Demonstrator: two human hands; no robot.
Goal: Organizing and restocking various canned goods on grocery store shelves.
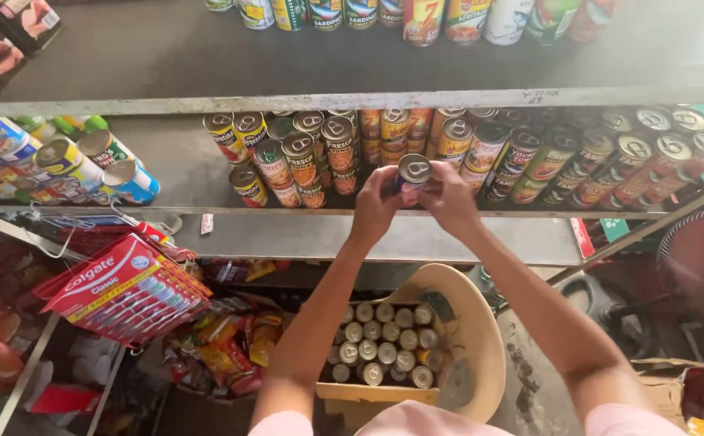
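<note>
Both my hands hold one small tin can (413,171) with a pull-ring lid, just in front of the middle shelf (311,234). My left hand (374,207) grips its left side and my right hand (450,199) its right side. Behind the can stand several stacked tins (303,158) on the left and more tins (602,157) on the right of the same shelf. Below my arms an open cardboard box (344,394) holds several tins (382,342) standing upright, tops showing.
An upper shelf (352,102) carries a row of cans at its back. A hanging pack of toothbrushes (124,289) and snack packets (231,343) are at lower left. Lying cans (85,165) are at left. A fan (700,260) stands at right.
</note>
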